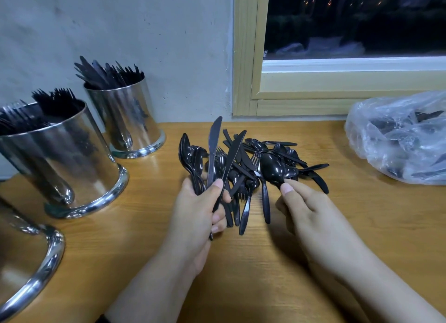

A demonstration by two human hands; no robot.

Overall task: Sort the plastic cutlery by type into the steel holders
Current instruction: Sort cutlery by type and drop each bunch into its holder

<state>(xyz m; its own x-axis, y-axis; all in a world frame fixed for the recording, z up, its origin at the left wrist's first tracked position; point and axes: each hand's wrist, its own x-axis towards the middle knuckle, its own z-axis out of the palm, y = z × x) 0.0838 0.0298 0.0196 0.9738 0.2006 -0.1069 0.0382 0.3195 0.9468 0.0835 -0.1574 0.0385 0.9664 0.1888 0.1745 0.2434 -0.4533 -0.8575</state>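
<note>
At the left edge of the frame, three steel holders (72,153) are seen on the wooden surface (313,226), two filled with black cutlery. Near the centre, a bunch of spoons and two knives (213,149) is gripped upright by the left hand (200,214). Behind it lies the unsorted pile (253,168). One spoon (271,169) is pinched by the right hand (306,211). At the right edge, a plastic bag (398,139) is seen.
</note>
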